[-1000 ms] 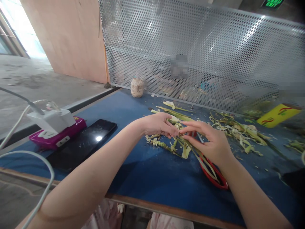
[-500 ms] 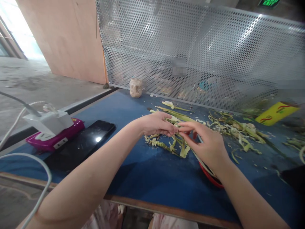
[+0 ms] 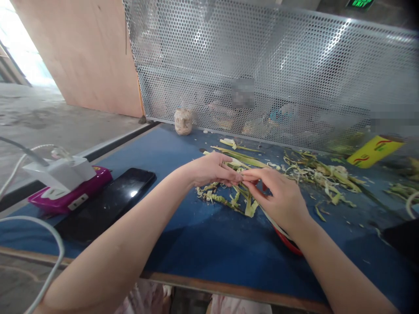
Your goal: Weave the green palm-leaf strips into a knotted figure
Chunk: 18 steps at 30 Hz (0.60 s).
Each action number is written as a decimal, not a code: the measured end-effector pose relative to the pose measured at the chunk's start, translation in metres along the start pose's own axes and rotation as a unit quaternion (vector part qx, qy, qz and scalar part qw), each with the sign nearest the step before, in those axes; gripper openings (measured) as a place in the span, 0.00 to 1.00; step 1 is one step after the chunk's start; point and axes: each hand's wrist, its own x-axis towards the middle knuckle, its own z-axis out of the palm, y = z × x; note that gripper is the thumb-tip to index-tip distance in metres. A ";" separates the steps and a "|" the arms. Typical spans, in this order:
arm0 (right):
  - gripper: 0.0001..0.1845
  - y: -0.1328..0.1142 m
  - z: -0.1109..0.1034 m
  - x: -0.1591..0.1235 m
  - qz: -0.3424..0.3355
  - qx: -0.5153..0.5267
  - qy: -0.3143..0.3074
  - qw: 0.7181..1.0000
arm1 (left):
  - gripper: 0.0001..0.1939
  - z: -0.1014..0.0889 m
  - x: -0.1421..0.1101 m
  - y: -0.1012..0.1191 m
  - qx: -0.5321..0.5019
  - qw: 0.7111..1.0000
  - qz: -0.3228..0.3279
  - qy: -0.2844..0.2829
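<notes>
My left hand [image 3: 218, 169] and my right hand [image 3: 275, 192] meet fingertip to fingertip above the middle of the blue table [image 3: 203, 244]. Both hands are closed in a pinch on a narrow, pale green leaf strip [image 3: 240, 164]; the pinched spot itself is mostly hidden by the fingers. Beneath them lies a heap of yellow-green plant scraps [image 3: 250, 207]. Long pale strips run under my right palm toward a red-rimmed container [image 3: 288, 244], largely covered by my right wrist. Beyond my fingers lie longer leaf pieces [image 3: 244, 157].
At left lie a black phone [image 3: 111, 200] and a purple power strip [image 3: 70, 192] with white plugs and cables. A wrapped jar-like object [image 3: 183, 122] stands near the perforated metal screen [image 3: 203, 56]. More plant scraps [image 3: 322, 176] and a yellow roll [image 3: 375, 151] are at right.
The whole view has shifted slightly, moving things a little to the left. Both hands keep nearly the same pinched pose, fingertips together over the scraps.
</notes>
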 end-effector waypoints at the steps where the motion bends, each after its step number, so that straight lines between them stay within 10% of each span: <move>1: 0.09 0.000 0.000 0.000 0.001 -0.001 0.002 1.000 | 0.45 0.000 0.000 0.000 0.004 1.000 0.004 0.003; 18: 0.13 0.006 0.007 0.001 0.104 0.080 0.057 0.990 | 0.42 0.010 0.004 -0.004 0.099 0.981 0.154 0.063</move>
